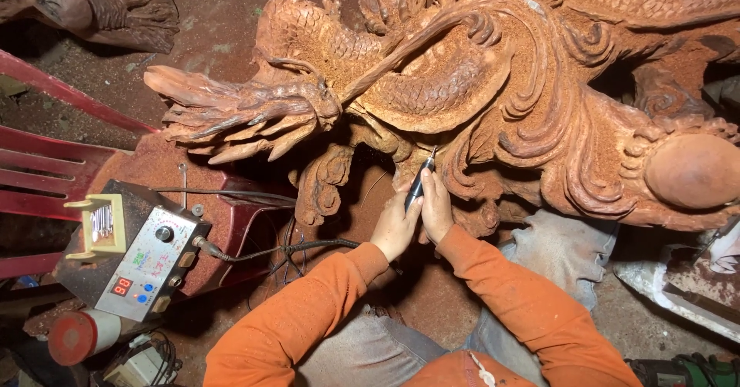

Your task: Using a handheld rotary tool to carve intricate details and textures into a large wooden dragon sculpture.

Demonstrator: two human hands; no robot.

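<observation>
A large reddish-brown wooden dragon carving (pixel 493 86), covered in scales, curls and sawdust, fills the upper part of the view. My left hand (pixel 395 223) and my right hand (pixel 436 206) are pressed together below its middle. Both grip a slim dark rotary handpiece (pixel 417 184) like a pen. Its thin tip (pixel 432 154) touches the lower edge of the carving. My sleeves are orange. A black cable (pixel 285 248) runs from beside my left wrist toward the control box.
A grey control box (pixel 146 260) with a red digital display, knobs and a yellow tool rack (pixel 104 225) sits on a red plastic chair (pixel 46 163) at left. A red-capped can (pixel 77 334) lies below it. Sawdust covers the ground. Clutter sits at lower right (pixel 694 279).
</observation>
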